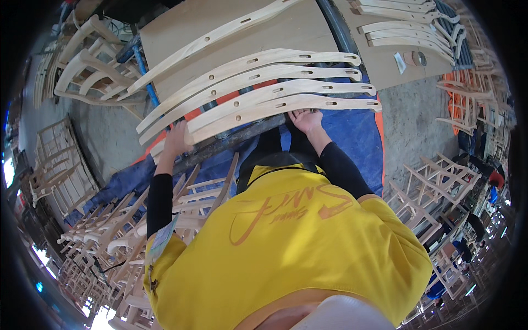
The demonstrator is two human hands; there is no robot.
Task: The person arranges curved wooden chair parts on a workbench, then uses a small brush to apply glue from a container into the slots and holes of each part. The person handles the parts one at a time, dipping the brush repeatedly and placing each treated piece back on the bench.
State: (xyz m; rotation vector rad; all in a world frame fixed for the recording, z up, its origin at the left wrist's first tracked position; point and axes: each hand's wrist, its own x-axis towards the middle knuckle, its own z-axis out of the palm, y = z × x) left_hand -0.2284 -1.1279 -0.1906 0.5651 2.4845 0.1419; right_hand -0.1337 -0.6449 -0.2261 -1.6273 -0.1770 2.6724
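Several long curved pale wooden chair rails with drilled holes and slots lie side by side across a blue-covered bench. My left hand [177,137] rests on the near end of the nearest curved rail [264,110]. My right hand [306,120] grips under the same rail toward its middle. Another curved rail [247,69] lies just beyond it. Both forearms wear black sleeves under a yellow shirt.
A brown board [297,27] lies under the rails, with more curved parts [407,27] at the upper right. Unfinished wooden chair frames stand at the left [60,165], lower left [110,236] and right [434,192]. Blue tarp [357,137] covers the bench.
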